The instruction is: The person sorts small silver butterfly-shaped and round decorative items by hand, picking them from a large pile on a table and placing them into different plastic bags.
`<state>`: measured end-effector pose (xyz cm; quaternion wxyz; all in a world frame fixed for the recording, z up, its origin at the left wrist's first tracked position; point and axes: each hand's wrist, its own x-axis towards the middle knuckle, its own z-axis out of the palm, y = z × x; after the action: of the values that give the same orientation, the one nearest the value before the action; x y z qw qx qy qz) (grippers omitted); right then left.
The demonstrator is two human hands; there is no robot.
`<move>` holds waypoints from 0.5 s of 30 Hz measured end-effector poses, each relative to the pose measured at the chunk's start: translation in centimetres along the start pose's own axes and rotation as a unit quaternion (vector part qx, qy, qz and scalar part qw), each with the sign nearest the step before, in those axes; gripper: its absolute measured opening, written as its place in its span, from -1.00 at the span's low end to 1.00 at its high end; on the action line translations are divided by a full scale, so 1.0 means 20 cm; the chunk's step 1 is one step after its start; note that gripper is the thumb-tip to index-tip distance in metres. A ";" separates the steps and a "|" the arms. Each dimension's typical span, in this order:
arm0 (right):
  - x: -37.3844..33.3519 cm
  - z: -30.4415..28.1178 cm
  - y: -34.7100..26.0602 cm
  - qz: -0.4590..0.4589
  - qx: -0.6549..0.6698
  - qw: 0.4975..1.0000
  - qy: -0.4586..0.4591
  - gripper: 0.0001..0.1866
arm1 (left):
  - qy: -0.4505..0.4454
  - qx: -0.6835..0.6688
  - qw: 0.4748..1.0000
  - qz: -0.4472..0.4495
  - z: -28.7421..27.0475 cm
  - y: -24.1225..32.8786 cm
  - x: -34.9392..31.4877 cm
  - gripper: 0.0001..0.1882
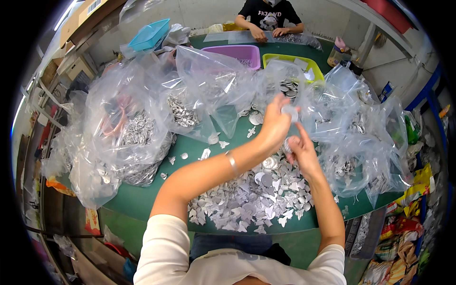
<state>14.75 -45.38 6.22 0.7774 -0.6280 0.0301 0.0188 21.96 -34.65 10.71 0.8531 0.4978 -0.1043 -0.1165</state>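
My left hand [275, 118] reaches over the middle of the green table, its fingers closed and slightly smeared by motion. A round silvery disc [290, 112] shows at its fingertips. Just below and to the right, my right hand [304, 151] has its index finger stretched toward that disc. Its thumb and other fingers are curled on a second round silvery disc [287, 145], partly hidden. Beneath my hands spreads a pile of flat silvery metal pieces [242, 197], some star-like, some round. A shiny round piece [270, 163] lies at the pile's far edge.
Clear plastic bags [137, 95] of small metal parts crowd the left, and more bags [346, 147] stand on the right. Behind are a purple basin [254, 56] and a yellow-green basin [316, 69]. Across the table [187, 164], a person's hands [259, 34] work. A blue basket [149, 35] sits back left.
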 end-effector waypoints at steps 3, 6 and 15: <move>0.04 0.02 -0.02 0.014 -0.010 1.000 0.005 -0.53 | 0.080 -0.065 0.991 0.085 0.02 -0.03 0.33 -0.35; 0.00 -0.02 0.03 0.021 -0.039 0.998 -0.039 -0.63 | 0.094 -0.015 0.995 -0.022 0.15 0.18 0.37 -0.30; -0.25 0.04 0.05 0.012 -0.084 0.994 -0.067 -0.64 | 0.000 0.041 0.998 -0.047 -0.17 0.10 -0.48 -0.68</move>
<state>9.63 -44.31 5.73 0.7217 -0.6882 -0.0160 0.0729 14.11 -28.00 10.27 0.8253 0.5369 -0.0857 -0.1525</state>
